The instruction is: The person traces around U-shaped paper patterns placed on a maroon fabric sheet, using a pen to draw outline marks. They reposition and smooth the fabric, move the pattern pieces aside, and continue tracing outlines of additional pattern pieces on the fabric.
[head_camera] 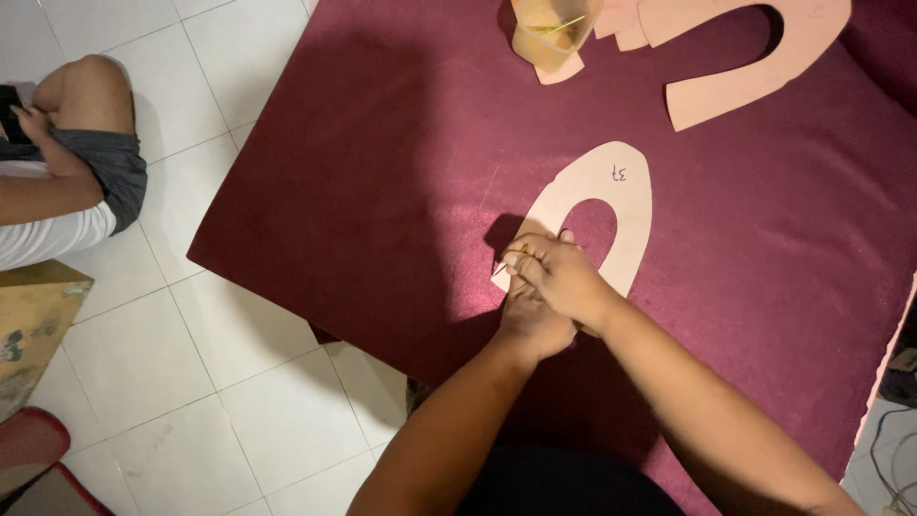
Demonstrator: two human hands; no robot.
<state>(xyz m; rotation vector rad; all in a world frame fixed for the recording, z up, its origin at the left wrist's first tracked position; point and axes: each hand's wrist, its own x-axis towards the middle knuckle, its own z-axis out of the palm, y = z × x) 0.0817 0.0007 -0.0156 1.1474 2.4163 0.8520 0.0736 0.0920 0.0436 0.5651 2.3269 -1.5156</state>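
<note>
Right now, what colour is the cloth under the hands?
Dark maroon cloth, seen clearly in the head view.

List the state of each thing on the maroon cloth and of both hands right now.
U-shaped paper pattern: flat on the maroon cloth, one leg pinned under the hands.
Right hand: fingers closed on a thin stick-like tool, tip at the pattern's edge.
Left hand: under the right hand, pressing down.
Larger pattern pieces: lying flat, untouched.
Clear cup: upright, holding yellowish contents.
</note>
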